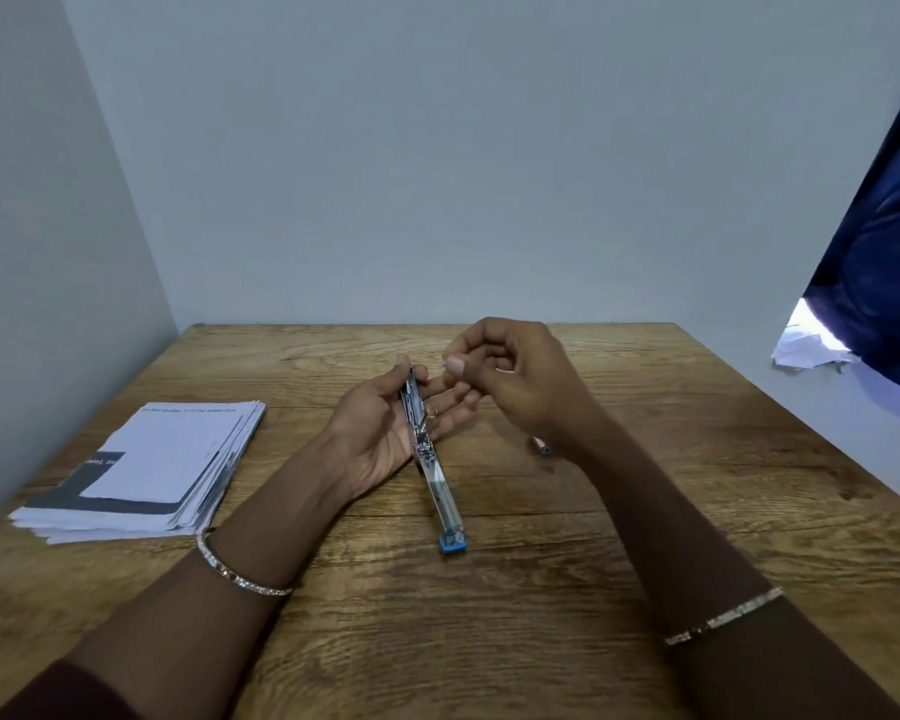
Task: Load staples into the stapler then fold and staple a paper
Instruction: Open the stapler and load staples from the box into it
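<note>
A metal stapler (434,467) with a blue end cap lies swung out flat, its channel facing up. The far half rests in my left hand (385,428), palm up, fingers curled round it. The near half, with the blue cap, reaches down onto the wooden table (489,615). Just above the stapler's far end, my right hand (510,379) is pinched shut on a small silver strip of staples (445,364), which barely shows at the fingertips. A stack of printed papers (141,472) lies at the left of the table.
A small blue and white object (543,447), mostly hidden, peeks out beside my right wrist. Grey walls close in the table at the back and left. A dark blue curtain (884,252) hangs at the right, with crumpled white paper (806,350) below it.
</note>
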Tool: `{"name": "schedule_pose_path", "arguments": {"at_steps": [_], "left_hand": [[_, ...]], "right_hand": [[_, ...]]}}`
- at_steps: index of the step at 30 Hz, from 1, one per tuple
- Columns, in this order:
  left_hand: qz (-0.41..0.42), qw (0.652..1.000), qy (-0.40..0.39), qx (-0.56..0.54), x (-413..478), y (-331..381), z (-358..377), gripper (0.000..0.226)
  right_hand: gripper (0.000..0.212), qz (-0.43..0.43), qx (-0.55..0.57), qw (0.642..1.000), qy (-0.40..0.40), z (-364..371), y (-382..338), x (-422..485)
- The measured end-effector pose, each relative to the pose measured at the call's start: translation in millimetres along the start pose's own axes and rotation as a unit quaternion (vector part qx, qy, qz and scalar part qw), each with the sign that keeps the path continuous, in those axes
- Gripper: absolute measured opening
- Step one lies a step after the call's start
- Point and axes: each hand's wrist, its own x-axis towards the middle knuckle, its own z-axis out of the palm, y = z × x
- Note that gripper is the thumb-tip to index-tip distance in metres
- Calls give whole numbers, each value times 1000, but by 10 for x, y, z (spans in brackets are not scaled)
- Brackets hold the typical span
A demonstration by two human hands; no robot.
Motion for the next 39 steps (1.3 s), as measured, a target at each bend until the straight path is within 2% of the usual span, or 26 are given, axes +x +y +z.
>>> {"name": "schedule_pose_path", "arguments": {"at_steps": [4, 13, 15, 18, 19, 25, 28, 32, 39], "left_hand": [[-22, 1000, -15, -15, 84, 15, -102, 64], [-21, 998, -31, -40, 100, -9, -114, 65], [-23, 998, -23, -52, 96, -12, -106, 61], [-20, 999, -17, -44, 95, -23, -98, 33], [-18, 999, -16, -43, 93, -23, -89, 29], [-6, 1000, 0, -18, 76, -39, -75, 35], [-4, 1000, -4, -11, 105, -34, -99, 50], [13, 1000, 9, 17, 71, -35, -68, 34], [14, 1000, 21, 15, 55, -39, -65, 36]], "right_hand": [[8, -8, 8, 1000, -24, 181, 65, -19], [6, -27, -66, 997, -40, 244, 170, -22], [6, -33, -73, 996, -46, 255, 169, -30], [6, -33, -73, 995, -51, 252, 174, -26], [6, -31, -69, 996, -51, 249, 180, -22], [9, -31, -52, 997, -47, 237, 194, -25], [16, -28, -39, 998, -46, 248, 211, -20], [14, -21, -68, 996, -47, 263, 228, -9], [12, 8, -22, 999, -48, 264, 249, -1]]}}
